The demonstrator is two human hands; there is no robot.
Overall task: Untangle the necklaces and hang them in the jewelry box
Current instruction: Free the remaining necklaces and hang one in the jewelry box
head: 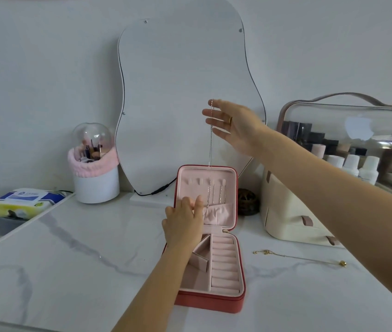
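A red jewelry box (242, 285) with pink lining stands open on the marble counter, its lid upright. My right hand (235, 127) is raised above the lid and pinches the top of a thin silver necklace (210, 144) that hangs straight down into the lid. My left hand (185, 219) pinches the edge of the gathered pink pocket (219, 214) in the lid. One or two silver chains (221, 194) hang from hooks in the lid. A gold necklace (298, 257) lies stretched on the counter right of the box.
A wavy mirror (183, 92) leans on the wall behind the box. A white brush holder (95, 180) stands at left, a wipes pack (26, 200) further left. A clear-lidded cosmetics case (293, 219) and a dark round ornament (247, 202) sit at right.
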